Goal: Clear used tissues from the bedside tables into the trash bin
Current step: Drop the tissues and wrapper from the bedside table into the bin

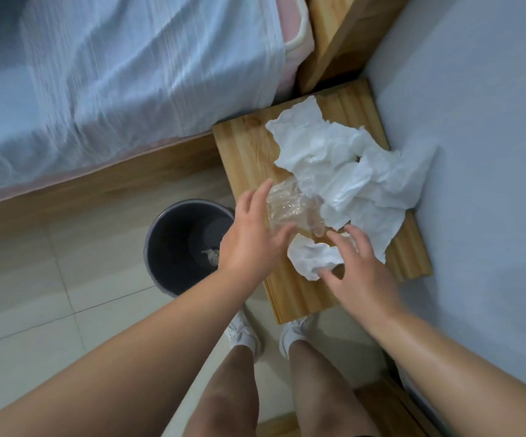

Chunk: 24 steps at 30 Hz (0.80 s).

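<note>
Nearest, white shoes (242, 335) on the floor tiles, toes just short of the near edge of the worktop (249, 146).

Right grip (362, 272) open, fingers spread and a little bent, tips touching a small crumpled tissue (313, 258) close to the near edge. Left grip (252, 244) open as well, fingers straight, holding nothing, poised at a clear plastic wrapper (288, 209) by the left edge; touching or just above, hard to tell.

Beyond both, a big heap of crumpled tissues (343, 165) across the middle of the worktop, spilling over the right edge against the wall and reaching up towards the far edge.

Trash bin (176, 247) on the floor just beside the left edge, mouth open, a scrap (211, 257) lying at the bottom.

Farthest off, the bed (97, 89) under a pale blue sheet.

Probably best handled as a gather, not a pinch:
- Close the right grip fully round the small tissue first.
- Then rake the heap in from the right edge towards the middle, pressing it into one wad against the left grip.
- Squeeze firmly; light, springy paper, likely to unfold and shed loose sheets on the way.
- Mind the part hanging over the right edge, apt to slip down by the wall.
- Carry low over the left edge and let go only above the mouth of the bin.
- Take the wrapper along too, likely rubbish, though no tissue.
</note>
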{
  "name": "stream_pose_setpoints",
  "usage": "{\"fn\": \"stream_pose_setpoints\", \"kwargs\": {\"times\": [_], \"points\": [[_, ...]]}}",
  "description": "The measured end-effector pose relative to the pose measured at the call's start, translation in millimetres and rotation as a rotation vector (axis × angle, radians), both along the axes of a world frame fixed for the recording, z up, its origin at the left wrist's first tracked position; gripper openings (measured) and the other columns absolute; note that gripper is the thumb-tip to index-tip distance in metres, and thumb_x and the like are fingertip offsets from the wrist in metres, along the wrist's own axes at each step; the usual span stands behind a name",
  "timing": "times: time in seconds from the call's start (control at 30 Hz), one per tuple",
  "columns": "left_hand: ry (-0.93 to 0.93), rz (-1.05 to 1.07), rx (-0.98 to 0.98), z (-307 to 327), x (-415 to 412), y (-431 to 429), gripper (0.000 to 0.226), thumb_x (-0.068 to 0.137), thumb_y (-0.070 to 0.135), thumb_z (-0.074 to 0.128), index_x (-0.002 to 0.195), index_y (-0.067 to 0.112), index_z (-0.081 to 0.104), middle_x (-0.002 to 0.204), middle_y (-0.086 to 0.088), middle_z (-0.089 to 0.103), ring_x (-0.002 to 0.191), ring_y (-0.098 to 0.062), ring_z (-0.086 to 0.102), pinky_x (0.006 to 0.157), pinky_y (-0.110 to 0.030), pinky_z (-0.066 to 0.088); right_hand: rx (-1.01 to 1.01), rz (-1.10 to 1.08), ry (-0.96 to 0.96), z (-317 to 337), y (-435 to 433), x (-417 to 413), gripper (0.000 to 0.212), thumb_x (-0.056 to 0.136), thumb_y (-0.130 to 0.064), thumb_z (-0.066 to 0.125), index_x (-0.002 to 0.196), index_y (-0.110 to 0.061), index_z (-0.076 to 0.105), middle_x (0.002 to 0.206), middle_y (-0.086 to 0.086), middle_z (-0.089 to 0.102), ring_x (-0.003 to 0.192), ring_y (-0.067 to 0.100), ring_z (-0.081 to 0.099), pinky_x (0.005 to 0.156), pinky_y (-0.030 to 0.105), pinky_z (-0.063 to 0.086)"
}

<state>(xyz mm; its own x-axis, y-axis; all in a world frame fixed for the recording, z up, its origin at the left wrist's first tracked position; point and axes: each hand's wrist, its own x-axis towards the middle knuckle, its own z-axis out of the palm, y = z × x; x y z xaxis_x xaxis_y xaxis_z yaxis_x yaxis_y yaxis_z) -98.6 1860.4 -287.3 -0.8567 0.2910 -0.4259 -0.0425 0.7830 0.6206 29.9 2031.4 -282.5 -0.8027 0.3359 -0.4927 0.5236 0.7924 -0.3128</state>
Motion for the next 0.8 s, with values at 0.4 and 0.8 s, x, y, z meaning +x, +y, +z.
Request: {"fn": "stream_pose_setpoints", "kwargs": {"times": [0.4, 0.8], "points": [[-0.050, -0.148, -0.028, -17, 7, 2, 0.022, 0.104, 0.026, 0.061, 0.124, 0.026, 0.072, 0.102, 0.009, 0.066, 0.091, -0.011, 0.063, 0.078, -0.026, 0.051, -0.009, 0.113, 0.074, -22, 14, 17, 0.004, 0.088, -0.005, 0.073, 0.086, -0.009, 0.074, 0.078, 0.006, 0.065, 0.072, 0.028, 0.063, 0.058, 0.029, 0.038], [-0.227, 0.466, 0.110, -3, 41, -119, 0.018, 0.103, 0.040, 0.058, 0.089, 0.042, 0.070, 0.081, 0.013, 0.073, 0.071, -0.008, 0.069, 0.068, -0.044, 0.062, -0.372, -0.128, -0.043, 19, -56, -34, 0.033, 0.097, -0.035, 0.064, 0.066, -0.032, 0.052, 0.064, -0.016, 0.057, 0.059, 0.002, 0.052, 0.054, 0.022, 0.034]]}}
